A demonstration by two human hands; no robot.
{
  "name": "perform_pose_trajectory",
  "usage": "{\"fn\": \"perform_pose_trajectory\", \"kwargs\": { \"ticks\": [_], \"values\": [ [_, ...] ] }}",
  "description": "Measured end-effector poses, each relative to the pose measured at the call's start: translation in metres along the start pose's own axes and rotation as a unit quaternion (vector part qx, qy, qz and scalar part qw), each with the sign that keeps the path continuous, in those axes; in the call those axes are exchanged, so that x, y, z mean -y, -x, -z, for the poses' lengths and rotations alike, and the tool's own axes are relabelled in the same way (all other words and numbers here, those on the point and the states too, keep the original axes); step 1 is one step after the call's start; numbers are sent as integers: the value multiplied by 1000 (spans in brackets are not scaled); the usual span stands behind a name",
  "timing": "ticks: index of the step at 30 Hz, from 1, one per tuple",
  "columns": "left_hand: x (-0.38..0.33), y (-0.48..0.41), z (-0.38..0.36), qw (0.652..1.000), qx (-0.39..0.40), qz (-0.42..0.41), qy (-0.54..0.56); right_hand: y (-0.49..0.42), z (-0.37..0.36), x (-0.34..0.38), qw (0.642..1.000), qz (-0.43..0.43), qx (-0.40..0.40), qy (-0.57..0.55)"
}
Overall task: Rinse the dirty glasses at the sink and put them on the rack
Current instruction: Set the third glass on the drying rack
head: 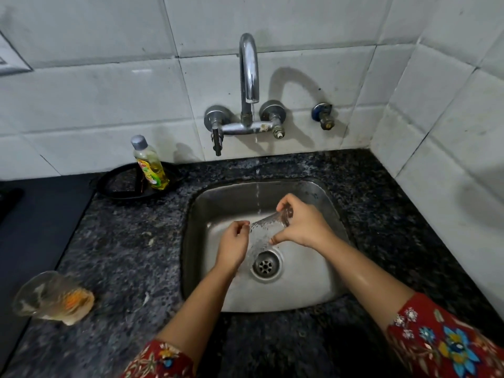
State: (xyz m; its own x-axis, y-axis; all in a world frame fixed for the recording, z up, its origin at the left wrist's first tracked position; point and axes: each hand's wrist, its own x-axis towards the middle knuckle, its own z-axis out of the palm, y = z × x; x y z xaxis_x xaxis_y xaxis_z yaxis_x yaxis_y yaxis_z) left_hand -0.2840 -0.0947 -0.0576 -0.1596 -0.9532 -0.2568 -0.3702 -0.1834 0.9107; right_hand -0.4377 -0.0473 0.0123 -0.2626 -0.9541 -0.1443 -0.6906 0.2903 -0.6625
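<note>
A clear drinking glass (pixel 266 227) lies tilted over the steel sink (pixel 305 282), under a thin stream of water from the tap (pixel 248 69). My right hand (pixel 302 222) grips the glass around its base end. My left hand (pixel 234 244) is at the glass's rim, fingers curled against it. Water spills from the glass toward the drain (pixel 266 266). A second glass (pixel 51 297) with orange residue stands on the dark counter at the near left, blurred.
A dish soap bottle (pixel 150 163) stands on a black round tray (pixel 131 184) left of the sink. Speckled dark granite counter (pixel 131 241) surrounds the sink. White tiled walls close the back and right. A dark surface (pixel 35 222) lies at far left.
</note>
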Motion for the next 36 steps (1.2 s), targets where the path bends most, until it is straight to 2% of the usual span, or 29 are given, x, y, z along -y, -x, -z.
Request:
{"fn": "perform_pose_trajectory", "kwargs": {
  "ticks": [4,14,22,24,26,28,31,33,36],
  "values": [
    [0,7,-4,999,-13,-23,-40,5,1,6,999,25,-23,19],
    [-3,23,-15,991,-13,-63,-118,14,-12,-1,993,85,-74,-47],
    [-6,33,-6,987,-69,-50,-137,17,-11,-4,989,98,-67,-90],
    [-7,34,1,992,-88,-42,-83,17,-14,0,982,68,-49,-168],
    [-12,33,18,993,-107,-32,49,17,-17,11,941,-8,-15,-338],
    [-18,32,43,976,-135,-22,169,11,-26,30,863,-79,45,-497],
    [-31,31,92,948,-173,-40,263,-5,-47,72,769,-136,108,-615],
    [-38,32,135,934,-198,-69,289,-11,-68,111,736,-153,134,-646],
    [-37,32,207,930,-217,-95,281,-19,-104,176,714,-152,169,-662]
  ]
}}
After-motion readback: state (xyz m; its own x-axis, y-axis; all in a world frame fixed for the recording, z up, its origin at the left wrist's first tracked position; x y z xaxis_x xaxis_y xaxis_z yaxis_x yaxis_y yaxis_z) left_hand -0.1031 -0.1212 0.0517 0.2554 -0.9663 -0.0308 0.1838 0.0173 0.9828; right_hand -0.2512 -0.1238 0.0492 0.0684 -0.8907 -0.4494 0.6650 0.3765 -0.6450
